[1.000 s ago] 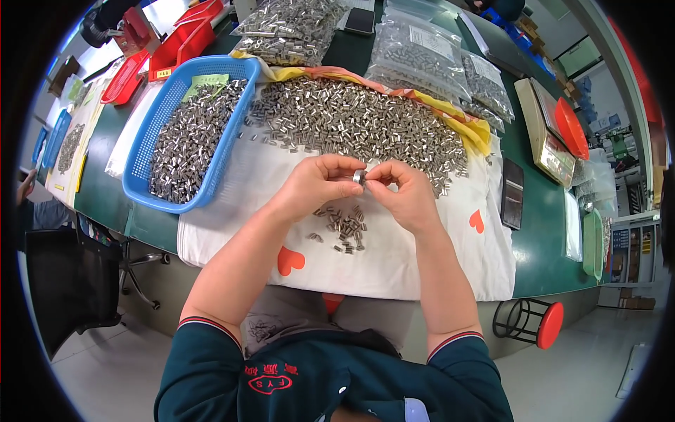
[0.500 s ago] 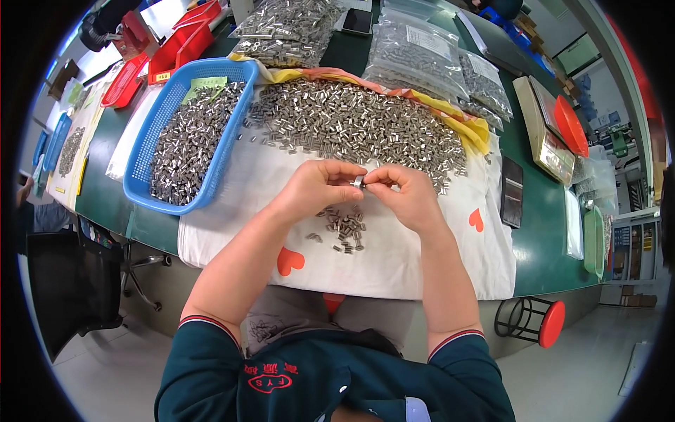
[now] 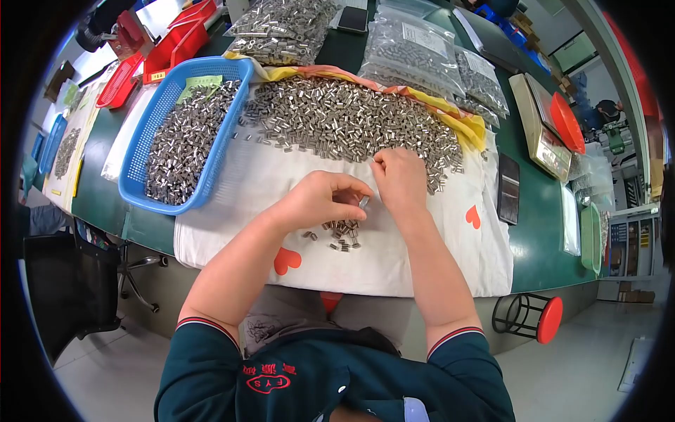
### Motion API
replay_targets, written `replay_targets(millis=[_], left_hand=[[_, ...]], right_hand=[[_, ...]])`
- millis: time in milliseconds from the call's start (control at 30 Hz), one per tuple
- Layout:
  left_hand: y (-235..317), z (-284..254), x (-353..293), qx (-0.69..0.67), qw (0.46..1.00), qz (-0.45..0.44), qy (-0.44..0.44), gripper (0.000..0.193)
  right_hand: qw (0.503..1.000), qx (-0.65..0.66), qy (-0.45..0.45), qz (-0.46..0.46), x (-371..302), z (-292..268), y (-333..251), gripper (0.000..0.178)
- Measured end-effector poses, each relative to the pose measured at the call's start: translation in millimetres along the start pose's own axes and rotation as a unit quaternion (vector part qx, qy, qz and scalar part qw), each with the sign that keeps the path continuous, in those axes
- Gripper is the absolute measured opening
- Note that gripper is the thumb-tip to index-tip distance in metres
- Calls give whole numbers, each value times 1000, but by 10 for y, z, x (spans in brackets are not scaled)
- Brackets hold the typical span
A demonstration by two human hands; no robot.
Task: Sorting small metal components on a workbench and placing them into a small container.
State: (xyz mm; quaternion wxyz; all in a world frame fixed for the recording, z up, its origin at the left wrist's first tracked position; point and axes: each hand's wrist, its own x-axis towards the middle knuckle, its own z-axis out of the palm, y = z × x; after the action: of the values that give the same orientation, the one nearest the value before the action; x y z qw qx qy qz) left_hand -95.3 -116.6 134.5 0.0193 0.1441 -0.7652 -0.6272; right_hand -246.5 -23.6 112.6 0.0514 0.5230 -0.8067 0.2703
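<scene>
Between the thumb and index finger of my left hand [image 3: 325,200] is a small shiny metal ring [image 3: 363,202]. My right hand [image 3: 402,179] is apart from it, its fingers curled together at the near edge of a large pile of short metal sleeves [image 3: 337,119]; what its fingertips hold, if anything, is hidden. A smaller heap of metal sleeves [image 3: 344,235] lies on the white cloth [image 3: 365,274] just below my left hand, which partly covers it.
A blue basket [image 3: 126,169] full of sleeves stands at the left. Bags of metal parts [image 3: 408,49] lie behind the pile, bordered by a yellow-orange cloth edge [image 3: 471,130]. At the right are a dark phone-like object [image 3: 508,190], a scale [image 3: 541,133] and a red stool [image 3: 550,320].
My hands have come apart. The right hand has moved up to the pile's edge, while the left has dropped slightly, keeping the ring.
</scene>
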Motion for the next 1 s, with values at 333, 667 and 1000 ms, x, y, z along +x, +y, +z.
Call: replay_targets(millis=[333,667,1000], left_hand=[[-127,-53,77,-241,965,-20,101,35],[-165,-63,75,-228,968,-1,103,36],[-168,-43,81,-177,976,4,126,33]], right_hand=[[982,165,-61,68,-56,-212,-104,7],[940,321,-107,36,-96,-330,-227,10],[947,302,-102,26,-91,-376,-221,9]])
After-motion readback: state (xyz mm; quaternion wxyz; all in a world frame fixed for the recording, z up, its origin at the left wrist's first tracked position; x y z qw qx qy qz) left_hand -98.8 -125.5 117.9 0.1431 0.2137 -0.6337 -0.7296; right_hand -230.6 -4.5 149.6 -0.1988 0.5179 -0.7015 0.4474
